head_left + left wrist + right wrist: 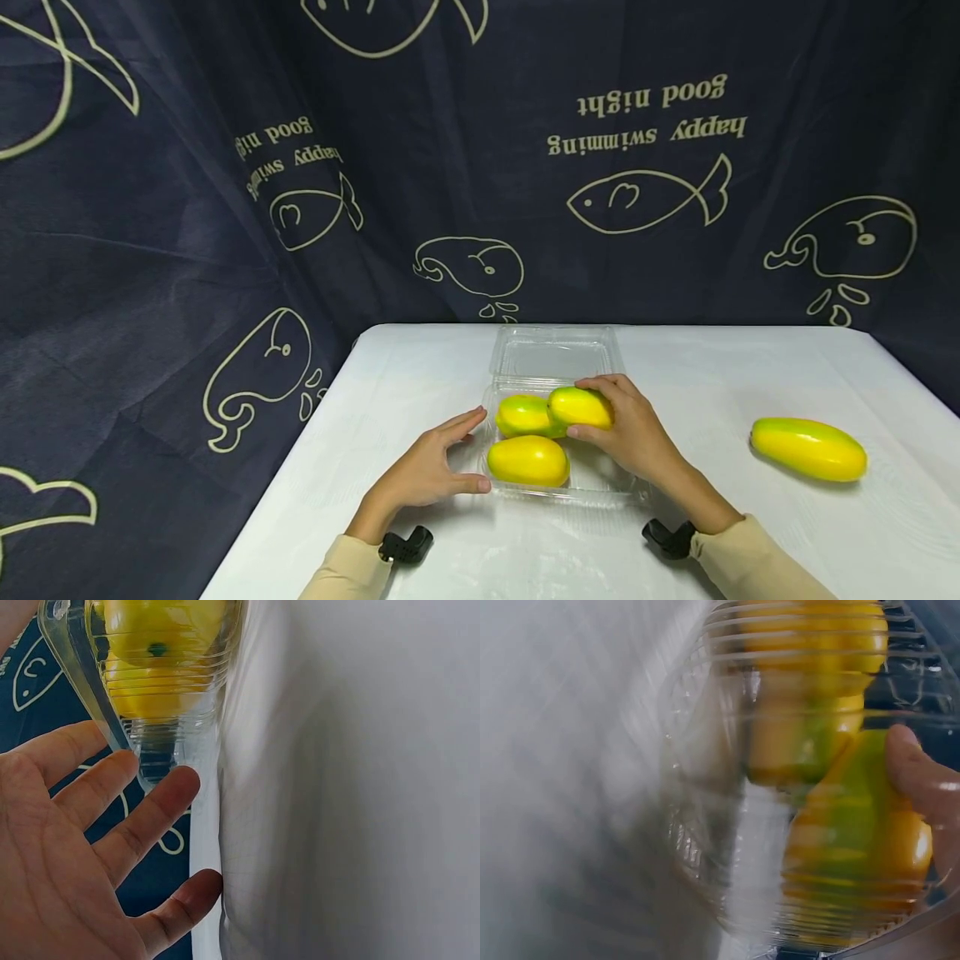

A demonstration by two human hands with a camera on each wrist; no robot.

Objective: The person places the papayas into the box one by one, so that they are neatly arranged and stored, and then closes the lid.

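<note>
A see-through plastic clamshell box [600, 475] stands with its lid folded back on a white table. Two yellow-green papayas lie in its left half: a front papaya [528, 461] and a back papaya [522, 415]. My right hand [637, 429] grips a third papaya [577, 407] between thumb and fingers, inside the box's outline and overlapping the back one. Through the ribbed wall in the right wrist view, the held papaya [855, 825] shows blurred. My left hand [435, 462] is spread at the box's left side, fingertips [180, 784] right at the wall, holding nothing.
Another papaya [808, 450] lies on the table to the right. The box's lid [555, 352] lies flat toward the far edge. A dark curtain [480, 167] printed with fish and whales hangs behind and to the left of the white table [712, 375].
</note>
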